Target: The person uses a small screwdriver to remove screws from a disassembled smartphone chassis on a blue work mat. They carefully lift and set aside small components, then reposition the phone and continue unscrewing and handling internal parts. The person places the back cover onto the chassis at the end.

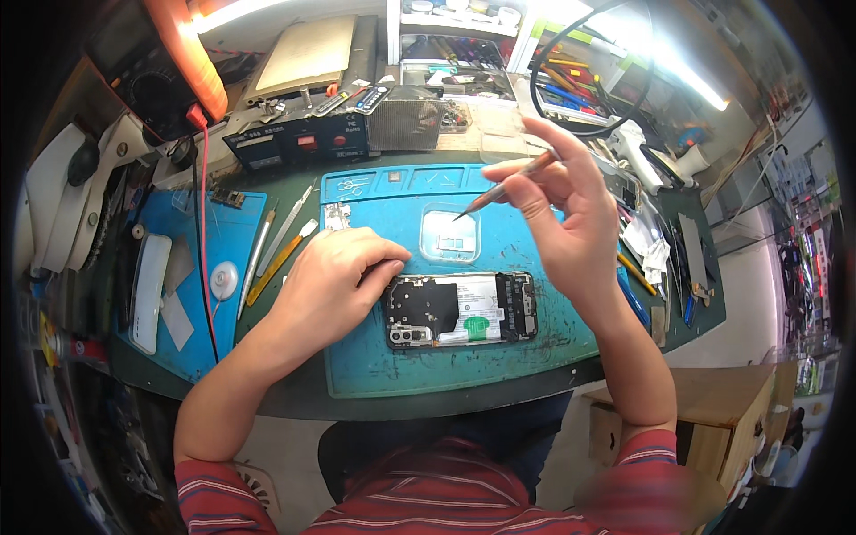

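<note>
An opened smartphone [419,303] lies crosswise on the blue silicone mat [374,370], with its dark internals, battery and green pull tab showing. My left hand [343,276] rests at the phone's upper left corner, fingers curled and pinched; whatever they may hold is hidden. Above the mat, my right hand [568,214] grips slim pointed metal tweezers [481,201], their tip over a small clear plastic tray [450,254] with little metal parts inside. Small pale parts [337,214] sit at the mat's upper left, near my left hand.
A second blue mat [192,348] with a white phone [149,290] is at left, beside several hand tools [276,250]. A multimeter [147,76] and a black powered box [294,143] stand behind. More tools and white scraps [640,236] crowd the right; a wooden cabinet [731,410] is lower right.
</note>
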{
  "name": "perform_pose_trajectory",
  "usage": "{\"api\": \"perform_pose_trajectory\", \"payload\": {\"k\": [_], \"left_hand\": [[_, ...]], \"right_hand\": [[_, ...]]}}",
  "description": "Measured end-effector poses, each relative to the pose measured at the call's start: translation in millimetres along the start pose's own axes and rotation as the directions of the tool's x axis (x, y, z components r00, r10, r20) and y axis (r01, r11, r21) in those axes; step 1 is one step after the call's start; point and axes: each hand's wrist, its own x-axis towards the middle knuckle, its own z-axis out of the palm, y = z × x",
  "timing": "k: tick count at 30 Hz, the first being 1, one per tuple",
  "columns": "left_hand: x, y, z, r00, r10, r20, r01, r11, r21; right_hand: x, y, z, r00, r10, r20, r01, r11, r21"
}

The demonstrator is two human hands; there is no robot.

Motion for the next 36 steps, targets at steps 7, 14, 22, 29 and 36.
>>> {"api": "perform_pose_trajectory", "payload": {"k": [7,14,22,29,36], "left_hand": [[1,2,-2,0.998,-0.054,-0.025,0.052,0.996,-0.069],[2,5,-4,0.996,-0.086,0.001,0.085,0.991,-0.104],[1,4,-2,0.998,-0.062,-0.026,0.060,0.995,-0.074],[4,7,6,0.991,0.035,-0.132,-0.050,0.992,-0.114],[3,6,7,0.989,0.063,-0.134,-0.073,0.995,-0.069]], "right_hand": [[-8,27,7,0.999,-0.012,-0.032,0.010,0.998,-0.063],[-11,29,10,0.999,0.019,-0.026,-0.020,0.999,-0.034],[-13,27,11,1.000,-0.011,-0.006,0.011,0.999,-0.045],[-18,11,16,1.000,-0.018,-0.019,0.017,1.000,-0.007],[-21,4,24,0.997,-0.081,-0.007,0.081,0.997,0.010]]}}
